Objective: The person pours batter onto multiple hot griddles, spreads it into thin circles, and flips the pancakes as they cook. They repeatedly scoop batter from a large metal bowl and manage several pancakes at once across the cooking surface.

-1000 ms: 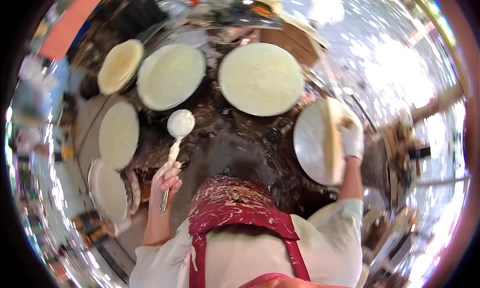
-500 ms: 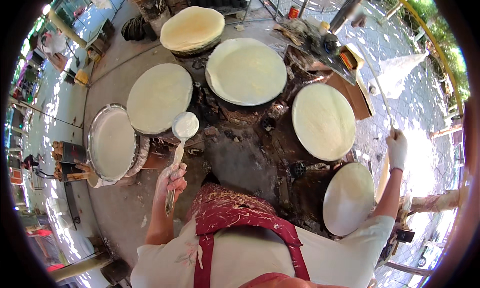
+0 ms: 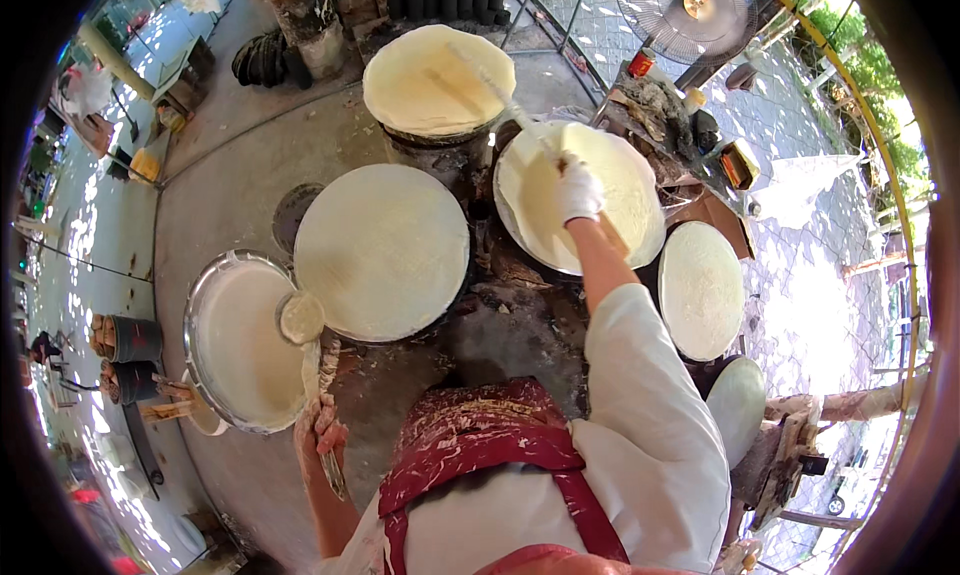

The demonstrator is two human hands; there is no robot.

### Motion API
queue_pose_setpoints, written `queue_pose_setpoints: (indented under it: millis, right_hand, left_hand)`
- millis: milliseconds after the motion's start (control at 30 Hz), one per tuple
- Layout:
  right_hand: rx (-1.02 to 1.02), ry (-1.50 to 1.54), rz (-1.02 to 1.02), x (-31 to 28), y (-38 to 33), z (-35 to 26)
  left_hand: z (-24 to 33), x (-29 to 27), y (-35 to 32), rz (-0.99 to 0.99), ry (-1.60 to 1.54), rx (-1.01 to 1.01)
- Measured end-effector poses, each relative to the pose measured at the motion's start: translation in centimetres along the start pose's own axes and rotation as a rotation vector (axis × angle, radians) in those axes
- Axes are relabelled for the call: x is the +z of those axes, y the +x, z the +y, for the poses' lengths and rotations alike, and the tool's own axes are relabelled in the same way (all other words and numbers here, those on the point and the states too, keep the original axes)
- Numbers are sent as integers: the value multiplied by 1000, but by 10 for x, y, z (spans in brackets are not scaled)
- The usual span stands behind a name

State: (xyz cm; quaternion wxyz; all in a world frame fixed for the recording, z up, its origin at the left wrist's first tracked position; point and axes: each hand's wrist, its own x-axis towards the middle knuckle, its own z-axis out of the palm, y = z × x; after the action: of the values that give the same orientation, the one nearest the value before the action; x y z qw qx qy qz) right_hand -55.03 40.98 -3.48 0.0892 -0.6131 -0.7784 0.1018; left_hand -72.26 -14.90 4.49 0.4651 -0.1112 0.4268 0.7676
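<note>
Two forearms reach upward: the left, rising from the lower edge, ends in a batter-smeared hand [image 3: 322, 425] with fingers curled round the handle of a long metal ladle [image 3: 301, 318]; the right stretches diagonally to a white-gloved hand [image 3: 580, 192], fingers closed on a long pale stick [image 3: 490, 83] above a round cream-coloured sheet [image 3: 530, 185] at upper centre. The ladle's bowl overlaps the right rim of a silver metal basin [image 3: 237, 259] of white batter, left of centre. Half a second ago, the ladle showed apart from the basin and the gloved hand was at far right.
</note>
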Motion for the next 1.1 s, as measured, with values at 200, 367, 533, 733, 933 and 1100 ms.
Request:
queue_pose_setpoints:
  millis: [200,367,533,733,933,1100]
  right_hand:
    - [-52,37,-40,63,-26,-53]
    - [-55,87,-93,77,-41,-61]
    - [-78,68,-157,46,-57,-63]
    - [-149,-40,-156,53,-44,-35]
    - [-106,-93,-116,-16,-24,-7]
    - [-215,-222,-67,-114,35,44]
  left_hand:
    - [24,-24,3,80,-71,24]
    - [23,-34,14,74,-143,23]
    - [23,-20,24,-27,-290,23]
    - [23,1,38,16,-275,2]
    - [26,2,64,-136,-278,-28]
    - [22,13,75,-181,-224,-60]
